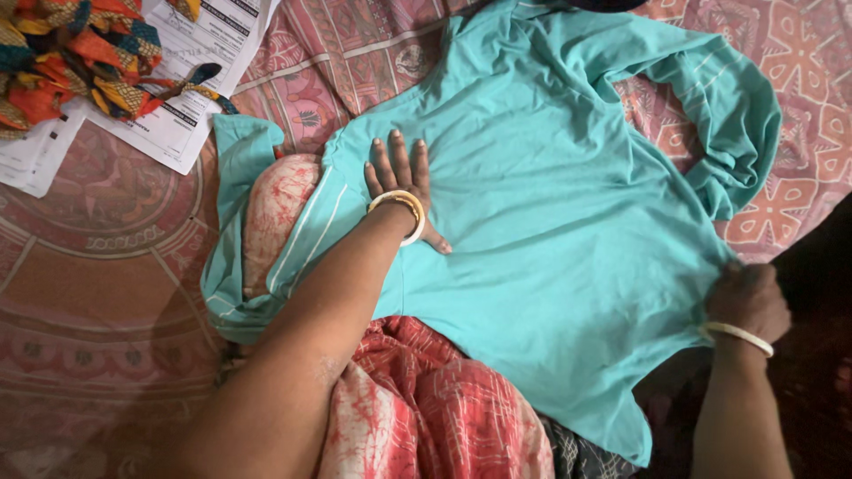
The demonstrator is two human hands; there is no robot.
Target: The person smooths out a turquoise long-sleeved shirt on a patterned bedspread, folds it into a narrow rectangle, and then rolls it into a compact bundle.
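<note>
shirt (550,222), left hand (401,182) flat, right hand (750,302) pinching hem

I see a bed covered by a patterned bedspread (106,293) in pink, rust and cream, with medallion and floral motifs. Up and left of the fingers, white printed papers (191,98) lie on it, a bundle of multicoloured cloth (71,53) over them. Past the right edge the room drops into dark shadow (821,266). The light is soft and even.

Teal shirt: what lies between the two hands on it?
Head view: only smooth fabric of the teal shirt spans between left hand and right hand.
</note>
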